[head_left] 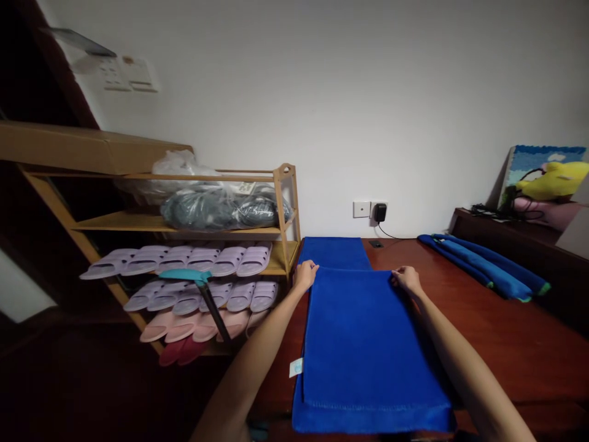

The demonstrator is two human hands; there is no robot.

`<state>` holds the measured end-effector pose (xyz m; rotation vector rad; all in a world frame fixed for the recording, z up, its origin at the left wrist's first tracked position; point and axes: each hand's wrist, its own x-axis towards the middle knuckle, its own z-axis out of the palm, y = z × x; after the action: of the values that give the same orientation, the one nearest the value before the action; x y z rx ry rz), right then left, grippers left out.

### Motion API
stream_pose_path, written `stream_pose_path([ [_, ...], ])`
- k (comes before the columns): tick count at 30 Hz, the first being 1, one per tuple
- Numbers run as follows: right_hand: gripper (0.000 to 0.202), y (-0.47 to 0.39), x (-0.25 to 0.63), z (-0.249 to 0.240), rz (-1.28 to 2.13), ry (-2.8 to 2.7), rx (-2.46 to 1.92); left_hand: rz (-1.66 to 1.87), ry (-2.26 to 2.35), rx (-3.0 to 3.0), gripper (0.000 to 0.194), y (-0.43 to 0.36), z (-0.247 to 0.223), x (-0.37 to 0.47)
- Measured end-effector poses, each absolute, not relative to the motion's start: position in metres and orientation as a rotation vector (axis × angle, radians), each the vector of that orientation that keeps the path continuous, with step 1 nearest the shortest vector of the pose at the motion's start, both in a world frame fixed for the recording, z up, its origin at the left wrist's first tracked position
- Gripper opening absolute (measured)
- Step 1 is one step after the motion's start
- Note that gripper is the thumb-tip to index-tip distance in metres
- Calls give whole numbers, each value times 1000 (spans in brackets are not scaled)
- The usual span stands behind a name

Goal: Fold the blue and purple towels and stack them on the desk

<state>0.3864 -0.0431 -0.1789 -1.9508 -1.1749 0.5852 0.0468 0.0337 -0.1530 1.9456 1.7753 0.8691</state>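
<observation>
A blue towel [359, 337] lies partly doubled over on the wooden table, its far layer flat toward the wall and its near end hanging at the front edge. My left hand [306, 275] pinches the upper left corner of the raised top layer. At the upper right corner, my right hand [407, 280] pinches the same edge, which is stretched straight between both hands. A small white label [296, 368] sticks out from the towel's left side.
Several rolled blue towels [488, 264] lie on the table's right. A black plug [380, 212] sits in the wall outlet, its cord reaching the tabletop. To the left stands a wooden shoe rack [286, 221] with slippers [184, 261]; a teal-topped handle [186, 275] stands before it.
</observation>
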Motion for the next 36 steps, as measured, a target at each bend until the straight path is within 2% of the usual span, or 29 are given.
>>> stream_pose_path([
  [6,22,-35,390,-179,346,-1284,-2129,683,1811,2087,23,44,-155,46],
  [10,25,-38,383,-180,230,-1384,-2205,612,1858,2184,18,44,-155,48],
  [13,35,-43,369,-178,128,-1462,-2225,642,1864,2313,18,30,-153,53],
  [18,60,-53,332,-181,-13,-1728,-2074,649,1530,2680,47,-6,-163,67],
  [21,72,-57,317,-191,71,-1991,-2011,440,1375,2766,62,-17,-174,75],
  [24,78,-55,315,-197,158,-2089,-2048,275,1408,2691,70,-15,-179,80],
  [28,78,-57,315,-187,145,-2067,-2060,269,1431,2684,67,-19,-169,83],
  [31,74,-87,308,-175,65,-2019,-2012,368,1387,2742,63,-53,-155,72],
  [33,70,-123,301,-172,93,-2091,-1914,404,1176,2815,60,-90,-148,56],
  [36,65,-180,293,-178,178,-2306,-1740,282,855,2863,64,-144,-148,27],
])
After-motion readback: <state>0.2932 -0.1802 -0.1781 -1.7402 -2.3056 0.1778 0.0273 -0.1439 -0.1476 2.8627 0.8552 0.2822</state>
